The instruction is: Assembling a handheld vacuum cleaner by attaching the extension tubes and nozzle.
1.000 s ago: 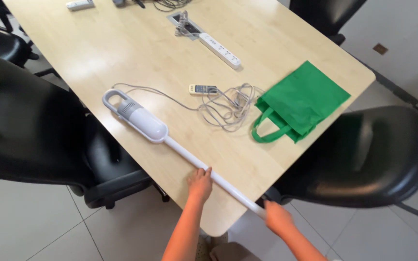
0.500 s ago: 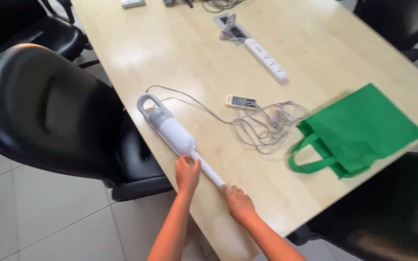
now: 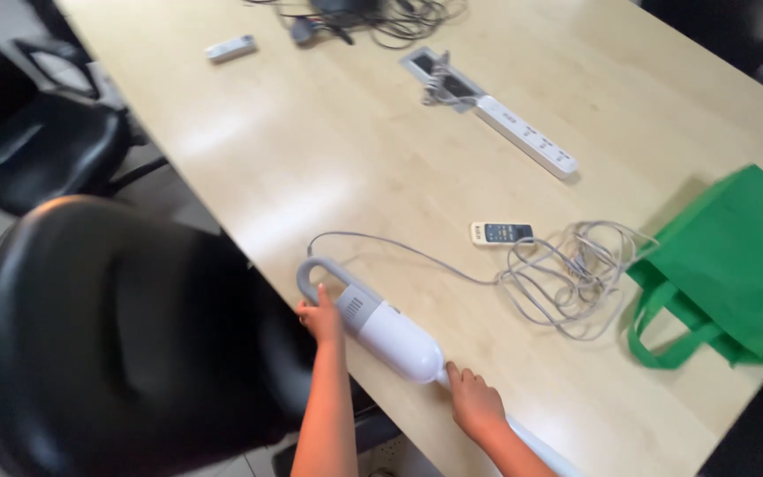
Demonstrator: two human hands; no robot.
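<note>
A wooden table fills the view, a black chair at 8 o'clock. The white stick vacuum lies along its near edge. Left hand grips the handle; right hand clasps the tube at 5 o'clock.

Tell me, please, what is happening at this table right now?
A person has both hands on a white handheld vacuum lying near the wooden table's edge. The left hand is by its loop handle, the right hand where the body meets the tube. Its grey cord lies coiled beside a small remote and a green bag. A black chair stands alongside.
</note>
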